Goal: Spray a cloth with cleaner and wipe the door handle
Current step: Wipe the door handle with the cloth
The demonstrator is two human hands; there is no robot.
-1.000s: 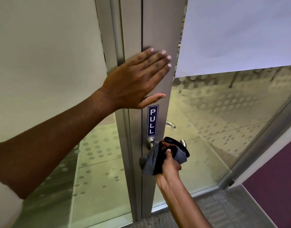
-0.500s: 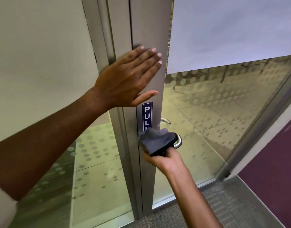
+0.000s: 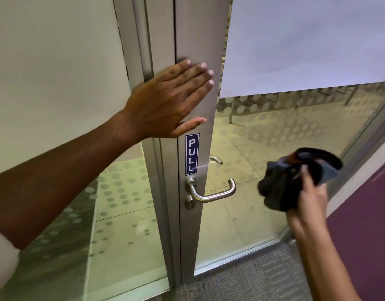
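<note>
Right now our right hand [image 3: 308,197] is bunched around a dark grey cloth [image 3: 296,177], held off to the right of the lever door handle [image 3: 211,195], not touching it. Our left hand [image 3: 172,98] is flat, fingers spread lightly, pressed on the metal door frame [image 3: 191,224] just above the blue PULL sticker [image 3: 192,154]. Keyhole [image 3: 189,204] sits under the handle's base. Grey carpet [image 3: 241,283] below.

Cloth [image 3: 296,179] blurred (right hand [image 3: 306,200] too).
</note>
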